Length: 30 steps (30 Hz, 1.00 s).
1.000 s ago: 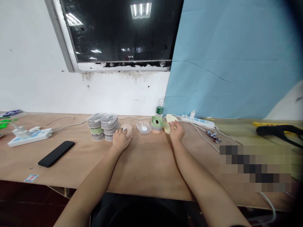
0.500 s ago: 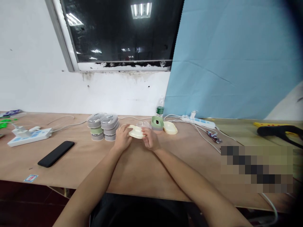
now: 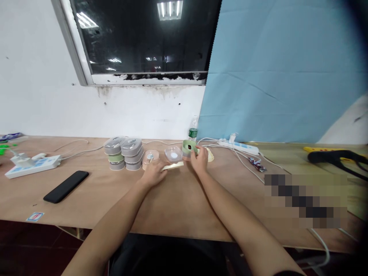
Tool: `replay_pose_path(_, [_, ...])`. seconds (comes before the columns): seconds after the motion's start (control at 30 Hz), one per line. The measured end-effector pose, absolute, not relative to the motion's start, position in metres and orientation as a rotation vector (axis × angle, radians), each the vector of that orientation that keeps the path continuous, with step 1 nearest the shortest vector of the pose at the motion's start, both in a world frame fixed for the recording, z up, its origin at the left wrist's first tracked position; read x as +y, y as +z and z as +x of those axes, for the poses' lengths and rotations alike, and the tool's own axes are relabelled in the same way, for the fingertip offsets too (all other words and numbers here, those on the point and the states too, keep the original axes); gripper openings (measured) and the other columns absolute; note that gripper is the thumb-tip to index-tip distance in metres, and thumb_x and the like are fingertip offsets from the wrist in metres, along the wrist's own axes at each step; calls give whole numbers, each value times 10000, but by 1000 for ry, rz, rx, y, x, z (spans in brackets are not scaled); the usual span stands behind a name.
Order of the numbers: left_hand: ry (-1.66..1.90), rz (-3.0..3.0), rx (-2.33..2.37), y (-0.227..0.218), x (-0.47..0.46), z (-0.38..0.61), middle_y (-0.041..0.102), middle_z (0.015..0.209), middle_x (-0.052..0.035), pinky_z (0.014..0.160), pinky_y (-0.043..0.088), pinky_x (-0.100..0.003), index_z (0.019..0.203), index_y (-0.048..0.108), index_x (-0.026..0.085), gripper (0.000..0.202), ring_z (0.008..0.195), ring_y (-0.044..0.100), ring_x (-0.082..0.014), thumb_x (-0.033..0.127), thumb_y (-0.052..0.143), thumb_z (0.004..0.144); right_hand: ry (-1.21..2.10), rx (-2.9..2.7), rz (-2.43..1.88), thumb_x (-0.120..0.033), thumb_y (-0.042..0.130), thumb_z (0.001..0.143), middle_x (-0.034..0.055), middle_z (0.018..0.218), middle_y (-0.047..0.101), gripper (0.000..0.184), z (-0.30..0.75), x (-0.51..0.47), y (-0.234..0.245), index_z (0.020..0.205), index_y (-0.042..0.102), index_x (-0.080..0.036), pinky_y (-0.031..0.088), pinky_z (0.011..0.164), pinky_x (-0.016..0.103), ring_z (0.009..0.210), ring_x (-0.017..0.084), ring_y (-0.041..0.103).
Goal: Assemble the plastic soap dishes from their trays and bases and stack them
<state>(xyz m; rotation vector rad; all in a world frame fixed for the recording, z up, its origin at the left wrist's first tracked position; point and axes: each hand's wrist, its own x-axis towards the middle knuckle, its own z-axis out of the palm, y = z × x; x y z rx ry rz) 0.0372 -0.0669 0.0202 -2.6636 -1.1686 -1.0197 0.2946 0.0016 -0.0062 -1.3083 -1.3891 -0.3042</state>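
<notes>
My left hand [image 3: 153,173] is closed on one end of a thin cream plastic tray-like piece [image 3: 174,165], seen nearly edge-on low over the table. My right hand [image 3: 200,159] grips the right side of a green box section [image 3: 187,145] that has a small dark opening in its front. Between the hands, behind the cream piece, lies a clear plastic bowl-like part [image 3: 173,154]. A pinkish container [image 3: 150,156] stands just behind my left fingers. Beyond my right hand, another cream piece [image 3: 211,154] is partly hidden.
Stacked grey and green lidded boxes [image 3: 132,153] stand to the left. A black phone [image 3: 66,186] and a white power strip [image 3: 34,166] lie further left. At the back are a plastic bottle [image 3: 193,132] and another power strip [image 3: 240,146] with cables.
My right hand has let go of the cream piece, moved right and taken hold of the green box section. My left hand keeps the cream piece, now lower and tipped edge-on.
</notes>
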Motion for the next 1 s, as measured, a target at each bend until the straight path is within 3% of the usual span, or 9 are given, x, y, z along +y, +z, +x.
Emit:
replay_pose_path(0.13, [-941,-2786,-1125,21,-67,39,686,966,-66,839,476,-349,1116,648,211,322,932,615,-217,199,519,821,-338,-1353,-1362,-278,506,809,129,1047,599,253,302,11,-13,1028,553,-162,379,953,446,1043,273,498])
replay_pose_path(0.23, [-893,-2961,-1043,25,-72,41,696,984,-55,851,476,-344,1099,654,212,318,929,626,-218,351,601,819,-325,-1385,-1379,-270,522,805,135,1069,591,266,301,14,-16,1039,574,-155,372,971,446,1067,271,486])
replay_pose_path(0.37, [-883,-3137,-913,31,-79,46,671,1131,-59,945,439,-361,1164,633,219,554,1054,596,-238,561,681,731,-305,-1448,-1418,-292,545,811,154,1188,544,309,295,12,-17,1079,616,-157,347,1012,455,1159,283,445])
replay_pose_path(0.6, [-677,-3172,-1024,22,-73,45,636,1190,-81,1001,402,-392,1226,613,222,728,1136,546,-270,649,706,643,-236,-1487,-1474,-323,535,838,142,1292,506,305,293,10,-19,1076,671,-189,342,1030,481,1215,298,428])
replay_pose_path(0.8, [-387,-3203,-1115,14,-73,42,435,1425,-147,1078,322,-475,1356,512,212,1017,1291,407,-364,710,744,500,-177,-1502,-1456,-308,551,823,154,1263,530,274,296,13,-20,1010,696,-171,363,1028,469,1183,291,469])
replay_pose_path(0.9, [-397,-3196,-1100,18,-78,47,499,1352,-144,1051,360,-454,1341,530,202,969,1232,464,-352,651,765,515,-183,-1503,-1441,-311,565,811,157,1260,530,278,295,14,-21,1015,690,-169,370,1023,475,1177,293,473])
replay_pose_path(1.0, [-546,-3208,-1068,23,-83,50,588,1259,-122,1015,403,-401,1252,604,183,705,1153,540,-306,556,709,662,-195,-1497,-1405,-298,553,816,152,1231,543,254,296,15,-22,986,690,-169,372,1022,473,1161,289,482])
